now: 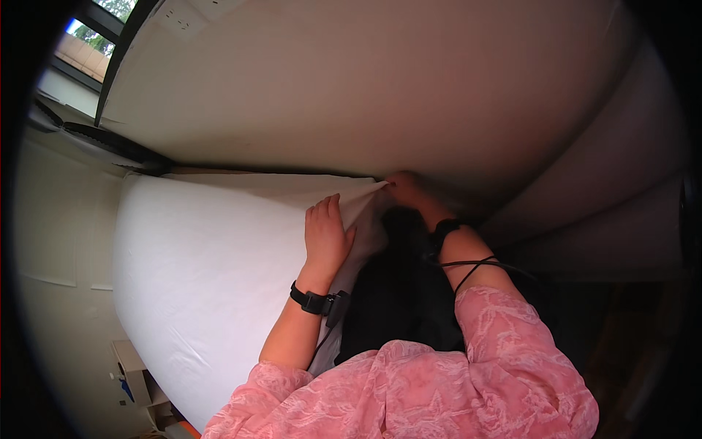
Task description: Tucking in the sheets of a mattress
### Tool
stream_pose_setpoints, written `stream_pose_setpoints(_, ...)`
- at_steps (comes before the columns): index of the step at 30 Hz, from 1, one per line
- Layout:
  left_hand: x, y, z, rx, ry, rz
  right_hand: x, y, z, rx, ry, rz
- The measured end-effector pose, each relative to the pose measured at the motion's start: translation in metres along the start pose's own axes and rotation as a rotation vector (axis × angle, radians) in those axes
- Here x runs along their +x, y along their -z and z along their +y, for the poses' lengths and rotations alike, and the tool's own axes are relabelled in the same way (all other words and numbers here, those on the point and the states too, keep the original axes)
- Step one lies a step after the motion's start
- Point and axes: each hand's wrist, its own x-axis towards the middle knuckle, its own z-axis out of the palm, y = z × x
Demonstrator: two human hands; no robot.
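A white sheet [208, 263] covers a bed that reaches from the middle of the view to the left. My left hand [327, 236] lies flat on the sheet near its right edge, fingers pointing towards the wall. At the bed's corner by the wall, my right hand [405, 189] pinches the sheet's corner and pulls it into a taut point. Part of the right hand is in shadow. Both wrists wear black straps with cables.
A beige wall [384, 82] runs along the bed's far side, with a socket plate [181, 22] at the top. A window [88, 44] is at upper left. Grey curtain-like fabric [603, 181] hangs at right. A small bedside cabinet [131, 373] stands at lower left.
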Motion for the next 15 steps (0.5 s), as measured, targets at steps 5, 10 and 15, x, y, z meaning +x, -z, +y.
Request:
stream_pose_setpoints(5,0.010,0.003,0.001,0.087,0.038,-0.095,-0.005,0.000,0.005,0.001,0.074,-0.017)
stream_pose_setpoints(10,0.030,-0.001,0.004,0.263,0.116,-0.362,-0.011,0.001,0.009,-0.024,0.088,0.024)
stream_pose_setpoints(15,0.044,-0.010,-0.010,0.311,0.160,-0.515,-0.012,0.014,-0.013,-0.050,0.049,0.004)
